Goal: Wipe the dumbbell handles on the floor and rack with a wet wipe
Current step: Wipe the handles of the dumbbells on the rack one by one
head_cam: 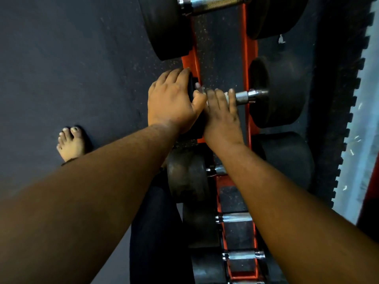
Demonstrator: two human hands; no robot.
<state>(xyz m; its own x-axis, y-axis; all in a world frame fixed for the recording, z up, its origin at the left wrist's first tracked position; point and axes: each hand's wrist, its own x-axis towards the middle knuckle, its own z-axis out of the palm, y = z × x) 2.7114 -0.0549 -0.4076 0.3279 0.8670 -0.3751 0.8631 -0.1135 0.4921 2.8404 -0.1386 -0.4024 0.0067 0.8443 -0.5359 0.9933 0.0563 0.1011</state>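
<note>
Dark rubber floor [71,58]; red rack [249,64] holds dumbbells [276,93].

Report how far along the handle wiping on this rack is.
Done: cannot tell; no handle looks visibly wiped. In hand: right hand wraps a white wet wipe round the knurled steel handle of the black rubber dumbbell; left hand steadies its near head. Left: likely the upper chrome handle and lower ones.

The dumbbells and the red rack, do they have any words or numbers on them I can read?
None can be read.
Dumbbell under the hands: dark weight ends show no number or brand.
Red rack: plain paint, no label.
Wet wipe: mostly hidden by the right hand; no print shows.
</note>
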